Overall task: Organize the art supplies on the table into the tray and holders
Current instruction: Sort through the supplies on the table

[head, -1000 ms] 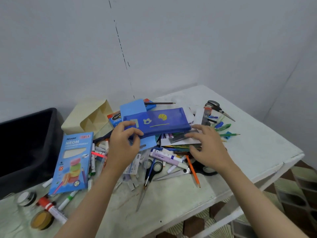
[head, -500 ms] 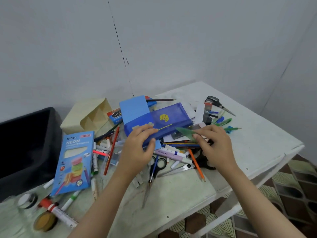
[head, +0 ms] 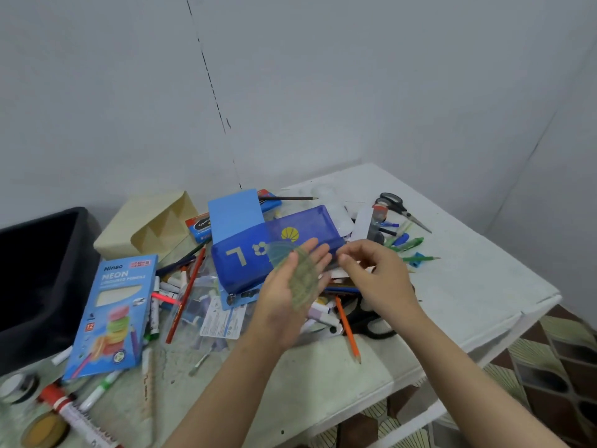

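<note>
Mid-sort: cradling green protractor point(head: 302, 279) on straight-fingered left hand point(head: 277, 299), just before blue pencil case point(head: 245, 263). Curled right hand point(head: 378, 279) alongside, grip impossible to tell. Next, probably: into beige holder point(head: 145, 227), left of case.

I see a plain grey wall point(head: 323, 92) filling the upper half of my feed. A thin dark broken line point(head: 211, 82) runs down it from 12 o'clock. At 4 o'clock I make out patterned floor tiles point(head: 549, 367), brown, green and black.
</note>
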A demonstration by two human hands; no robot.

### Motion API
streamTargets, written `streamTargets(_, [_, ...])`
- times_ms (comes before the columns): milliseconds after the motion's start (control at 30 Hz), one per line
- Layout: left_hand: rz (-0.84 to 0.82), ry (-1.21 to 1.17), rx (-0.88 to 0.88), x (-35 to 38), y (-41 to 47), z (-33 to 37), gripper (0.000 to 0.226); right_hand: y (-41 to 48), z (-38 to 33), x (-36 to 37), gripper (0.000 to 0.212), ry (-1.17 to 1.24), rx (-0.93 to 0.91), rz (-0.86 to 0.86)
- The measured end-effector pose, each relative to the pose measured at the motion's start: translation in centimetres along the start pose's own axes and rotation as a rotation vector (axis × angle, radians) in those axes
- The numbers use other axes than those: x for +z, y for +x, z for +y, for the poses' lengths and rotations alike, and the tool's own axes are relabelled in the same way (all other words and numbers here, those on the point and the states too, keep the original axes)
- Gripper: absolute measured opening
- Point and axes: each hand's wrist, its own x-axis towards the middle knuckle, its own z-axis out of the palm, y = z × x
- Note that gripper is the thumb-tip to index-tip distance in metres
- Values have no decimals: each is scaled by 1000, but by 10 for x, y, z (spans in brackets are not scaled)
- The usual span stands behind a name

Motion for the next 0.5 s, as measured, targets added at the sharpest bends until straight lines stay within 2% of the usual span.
streamTargets(100, [57, -48, 10, 4, 4, -1, 38, 20, 29, -20, 17, -444, -83, -35])
streamTargets(167, [88, -74, 10, 5, 6, -5, 36, 31, 44, -28, 27, -608, -105, -87])
streamTargets(267, [110, -114, 30, 7, 7, -10, 33, 44, 54, -29, 40, -707, -172, -150])
streamTargets(367, [157, -139, 60, 6, 7, -15, 33, 56, 58, -29, 39, -794, -272, -220])
streamTargets(500, [211, -118, 110, 2, 7, -21, 34, 71, 59, -43, 24, -591, -264, -335])
